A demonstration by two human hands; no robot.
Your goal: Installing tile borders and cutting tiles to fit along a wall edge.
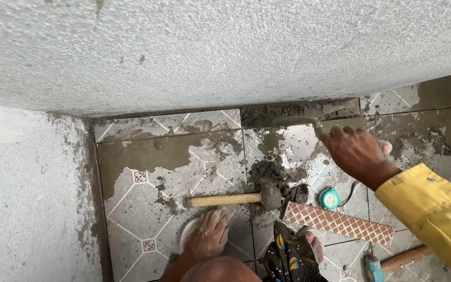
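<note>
Two hands work on the tiled floor [131,203]: the right hand [356,151] grips a trowel [296,121], spreading mortar [277,175] at the far edge by the wall. The left hand [210,232] rests flat, holding nothing, near the rubber mallet [236,199].

two hammers [236,199] [392,262], one trowel [296,121], one tape measure [330,198], one patterned strip tile [339,223].

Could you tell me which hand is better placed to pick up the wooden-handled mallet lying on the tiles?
Left: the left hand rests flat just below the wooden-handled mallet; the right hand grips a mortar-covered trowel.
</note>
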